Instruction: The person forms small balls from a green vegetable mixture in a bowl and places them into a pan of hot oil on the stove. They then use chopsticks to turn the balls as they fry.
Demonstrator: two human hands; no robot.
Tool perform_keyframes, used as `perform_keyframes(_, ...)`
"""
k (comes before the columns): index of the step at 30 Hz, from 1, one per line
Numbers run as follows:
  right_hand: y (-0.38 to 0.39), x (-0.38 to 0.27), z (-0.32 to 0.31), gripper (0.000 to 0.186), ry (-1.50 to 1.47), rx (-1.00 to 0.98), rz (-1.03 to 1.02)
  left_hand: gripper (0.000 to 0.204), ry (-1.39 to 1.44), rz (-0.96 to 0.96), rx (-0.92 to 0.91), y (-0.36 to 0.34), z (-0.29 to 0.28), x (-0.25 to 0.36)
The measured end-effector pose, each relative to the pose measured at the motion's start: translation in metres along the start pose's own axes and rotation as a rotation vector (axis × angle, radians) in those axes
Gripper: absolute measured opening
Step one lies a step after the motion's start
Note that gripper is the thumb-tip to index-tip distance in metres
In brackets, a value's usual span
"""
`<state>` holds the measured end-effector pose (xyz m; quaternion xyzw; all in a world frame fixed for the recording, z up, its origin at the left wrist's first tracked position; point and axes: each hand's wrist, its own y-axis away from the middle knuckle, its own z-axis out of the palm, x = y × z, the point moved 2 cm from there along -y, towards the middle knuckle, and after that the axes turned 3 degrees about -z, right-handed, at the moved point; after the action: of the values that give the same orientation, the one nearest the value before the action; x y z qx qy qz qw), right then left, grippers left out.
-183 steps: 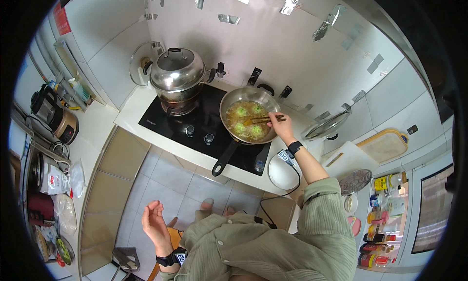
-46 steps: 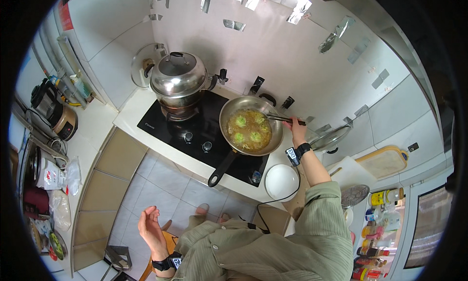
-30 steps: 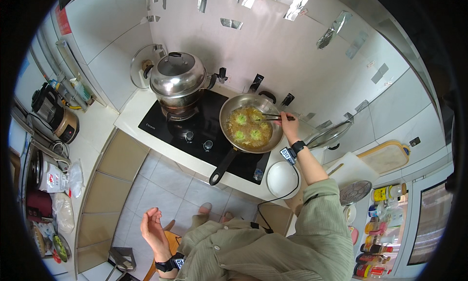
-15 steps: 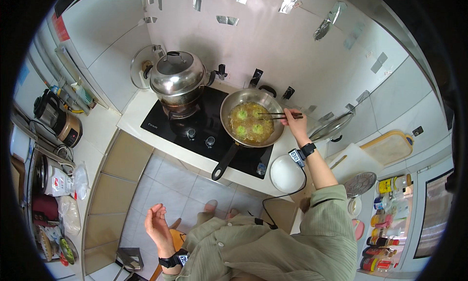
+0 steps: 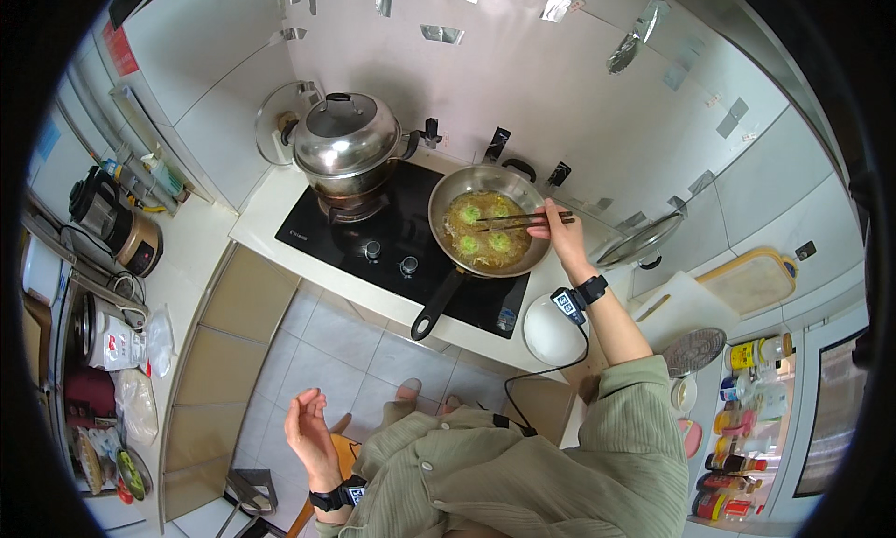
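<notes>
My right hand (image 5: 563, 236) is closed round a pair of dark chopsticks (image 5: 523, 222), which reach left over the frying pan (image 5: 529, 195). Their tips are close beside the far-left one of three round green pieces (image 5: 469, 214); whether they touch it I cannot tell. Bubbling yellowish oil surrounds the pieces. The pan sits on the right side of a black glass cooktop (image 5: 333, 243), its black handle pointing toward me. My left hand (image 5: 313, 435) hangs in front of my body, palm up with loosely curled fingers, holding nothing.
A lidded steel pot (image 5: 345, 141) occupies the left burner. Right of the cooktop are a white plate (image 5: 554, 331), a glass lid (image 5: 644, 239) leaning on the wall, and a white cutting board (image 5: 686, 305) with a knife. Several bottles (image 5: 742, 417) line the right side.
The chopstick tips have moved left across the pan to the far-left green piece. My left hand stays about where it was. The whole view has shifted slightly.
</notes>
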<state>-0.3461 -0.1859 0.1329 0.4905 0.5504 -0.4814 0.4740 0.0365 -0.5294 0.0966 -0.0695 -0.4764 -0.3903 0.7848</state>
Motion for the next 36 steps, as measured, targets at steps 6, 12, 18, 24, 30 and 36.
perform_keyframes(6, 0.001, 0.007, 0.003, 0.037, 0.100, -0.057, -0.002, 0.034, 0.019, 0.006, -0.037, -0.001, -0.002, 0.000)
perform_keyframes(12, -0.002, 0.008, -0.003, 0.033, 0.129, -0.050, 0.051, 0.035, 0.032, -0.005, -0.002, -0.004, -0.008, 0.000)
perform_keyframes(18, -0.015, 0.001, 0.007, 0.032, 0.189, -0.036, -0.074, 0.035, 0.022, -0.005, -0.023, -0.007, -0.004, 0.001)
perform_keyframes(24, -0.012, 0.008, 0.042, 0.021, 0.429, -0.172, -0.305, 0.034, 0.027, 0.001, -0.026, -0.008, -0.006, 0.002)
perform_keyframes(30, -0.003, 0.017, 0.067, 0.013, 0.726, -0.301, -0.734, 0.033, 0.071, 0.008, 0.059, -0.005, -0.022, 0.003)
perform_keyframes(36, 0.000, 0.031, 0.077, 0.009, 0.784, -0.449, -0.810, 0.032, 0.118, 0.006, 0.086, -0.006, -0.033, 0.003)
